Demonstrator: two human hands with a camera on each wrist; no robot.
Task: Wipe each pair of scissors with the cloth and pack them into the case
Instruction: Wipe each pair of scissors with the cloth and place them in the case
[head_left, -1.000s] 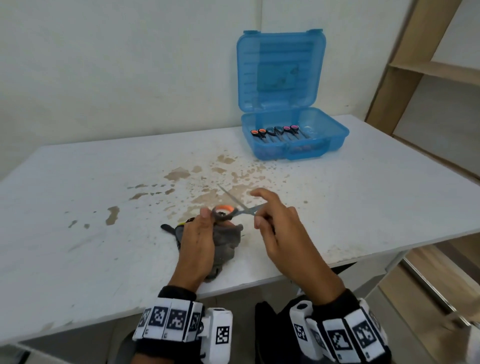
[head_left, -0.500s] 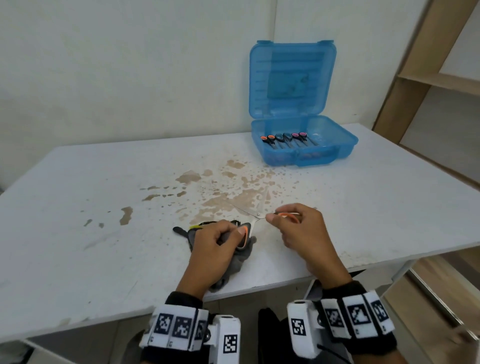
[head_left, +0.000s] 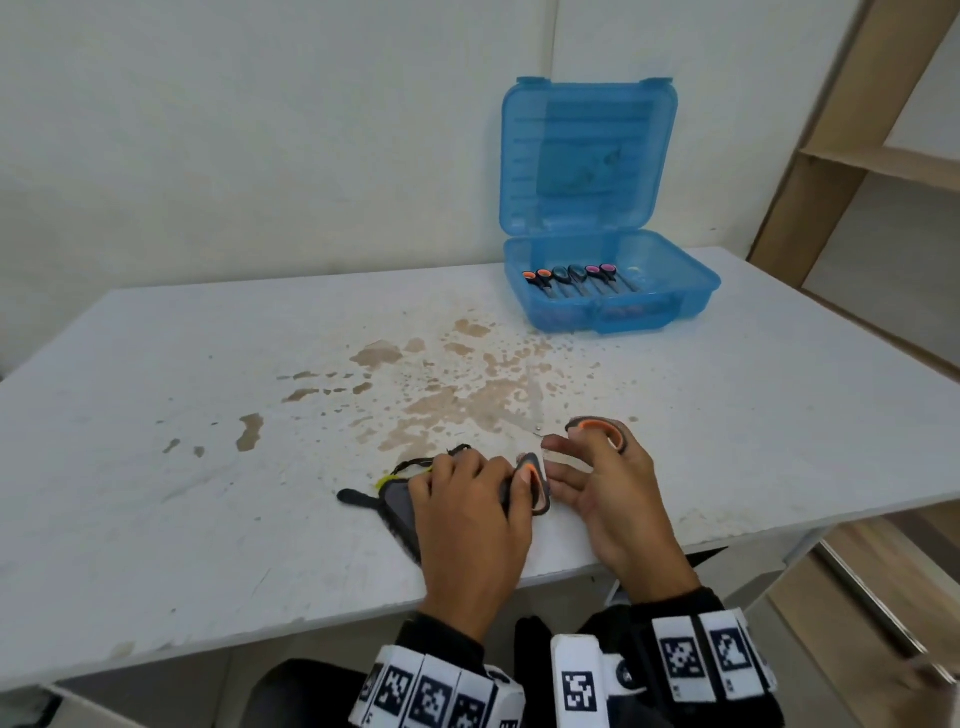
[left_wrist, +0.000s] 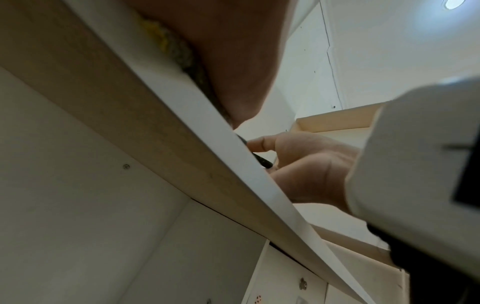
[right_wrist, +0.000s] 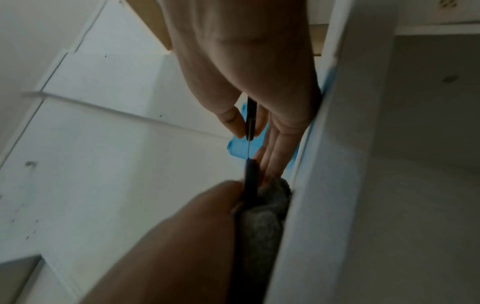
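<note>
Head view: at the near edge of a stained white bench (head_left: 156, 467), the left hand (head_left: 470, 525) presses a grey cloth (head_left: 400, 506) down while curling round one orange-lined handle of an opened pair of scissors (head_left: 535, 480). The right hand (head_left: 608, 493) pinches the other handle. The open blue case (head_left: 613, 306) at the far side holds three more pairs.

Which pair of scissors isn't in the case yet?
The orange-handled scissors held in both hands over the grey cloth; the other three pairs lie in the blue case.
</note>
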